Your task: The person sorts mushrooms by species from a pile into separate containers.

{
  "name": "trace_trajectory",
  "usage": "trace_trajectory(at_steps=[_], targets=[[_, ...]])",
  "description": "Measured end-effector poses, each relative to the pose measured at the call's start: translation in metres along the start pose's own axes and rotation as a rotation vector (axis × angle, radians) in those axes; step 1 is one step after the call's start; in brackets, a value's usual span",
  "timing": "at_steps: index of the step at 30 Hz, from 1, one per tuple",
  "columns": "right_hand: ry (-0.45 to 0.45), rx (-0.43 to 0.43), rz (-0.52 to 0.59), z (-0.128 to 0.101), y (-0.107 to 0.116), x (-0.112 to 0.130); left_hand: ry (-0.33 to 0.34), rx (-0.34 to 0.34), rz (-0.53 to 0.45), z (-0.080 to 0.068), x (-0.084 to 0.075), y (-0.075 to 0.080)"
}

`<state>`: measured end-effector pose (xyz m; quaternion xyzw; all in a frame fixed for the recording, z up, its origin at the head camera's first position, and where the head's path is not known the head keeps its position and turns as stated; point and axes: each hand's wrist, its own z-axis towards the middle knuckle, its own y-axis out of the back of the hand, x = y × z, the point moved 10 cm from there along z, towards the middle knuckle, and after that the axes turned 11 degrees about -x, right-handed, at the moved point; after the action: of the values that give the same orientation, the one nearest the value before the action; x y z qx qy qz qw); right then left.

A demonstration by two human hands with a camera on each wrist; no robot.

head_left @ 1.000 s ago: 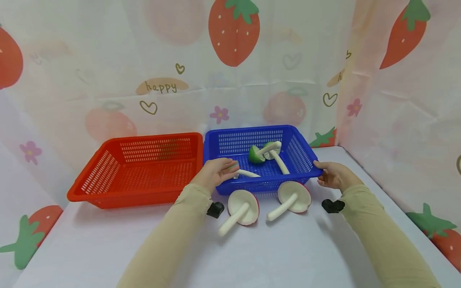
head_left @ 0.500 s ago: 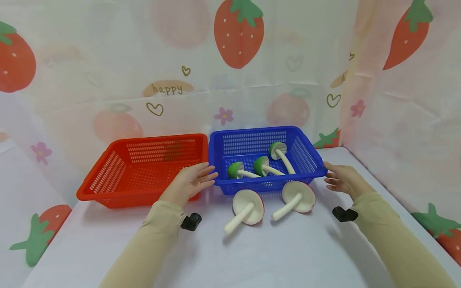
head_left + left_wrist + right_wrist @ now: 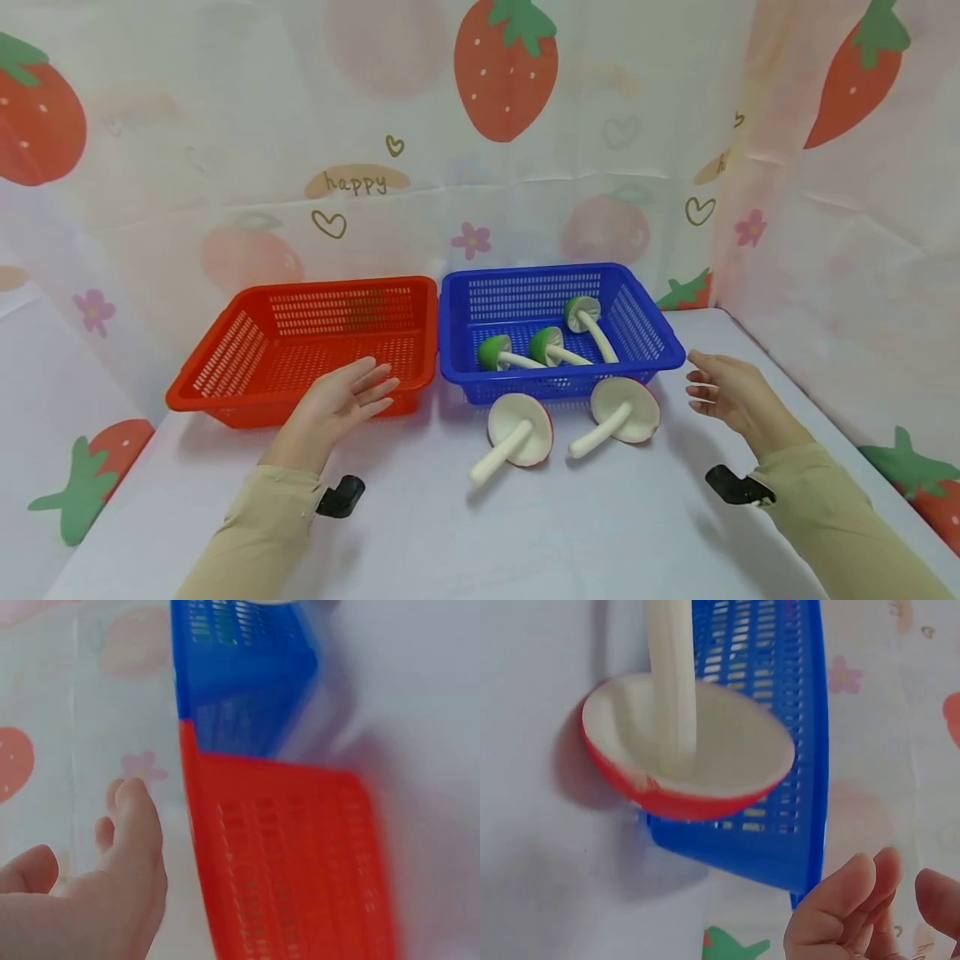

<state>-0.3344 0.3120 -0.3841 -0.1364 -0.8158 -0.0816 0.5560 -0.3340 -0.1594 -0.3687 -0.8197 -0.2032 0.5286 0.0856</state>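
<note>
My left hand (image 3: 336,410) hovers with its fingers straight over the front edge of the red basket (image 3: 225,410). Nothing is in it. At the right, my right hand (image 3: 733,398) has loosely bent fingers and holds nothing, just beside the front right corner of the blue basket (image 3: 555,388). Inside the blue basket lie 3 toy mushrooms with green caps, one at the left (image 3: 493,353), one in the middle (image 3: 549,343) and one farther back (image 3: 583,315). Before it on the table are two red-capped mushrooms, one left (image 3: 521,429) and one right (image 3: 624,408), their white undersides facing me.
The two baskets stand side by side against a fabric backdrop (image 3: 510,200) printed with strawberries. A white cloth covers the table (image 3: 480,542). Black wrist cameras hang below my left wrist (image 3: 341,497) and my right wrist (image 3: 738,486).
My left hand has left the blue basket and moved left and toward me, to the red basket. My right hand has come off the blue rim. All three green-capped mushrooms now lie in full view.
</note>
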Motion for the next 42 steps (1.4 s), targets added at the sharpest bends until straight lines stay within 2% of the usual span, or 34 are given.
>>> trace_trajectory(at_steps=[5,9,15,23,34,42], targets=[[0.011,0.039,0.041,-0.012,-0.004,-0.007,-0.017,-0.008,0.03,-0.004,-0.001,0.027],[0.029,0.072,0.042,-0.02,-0.009,-0.013,-0.019,-0.035,0.0,-0.006,-0.004,0.051],[0.04,0.13,0.041,-0.033,-0.02,-0.023,0.013,-0.057,-0.086,-0.009,-0.008,0.08],[0.062,0.187,0.012,-0.043,-0.036,-0.037,0.059,-0.099,-0.104,-0.011,-0.011,0.118],[-0.001,0.22,0.049,-0.043,-0.051,-0.068,0.069,-0.241,-0.232,-0.004,-0.018,0.178],[-0.027,0.207,0.052,-0.039,-0.059,-0.087,0.067,-0.409,-0.354,0.004,-0.022,0.215]])
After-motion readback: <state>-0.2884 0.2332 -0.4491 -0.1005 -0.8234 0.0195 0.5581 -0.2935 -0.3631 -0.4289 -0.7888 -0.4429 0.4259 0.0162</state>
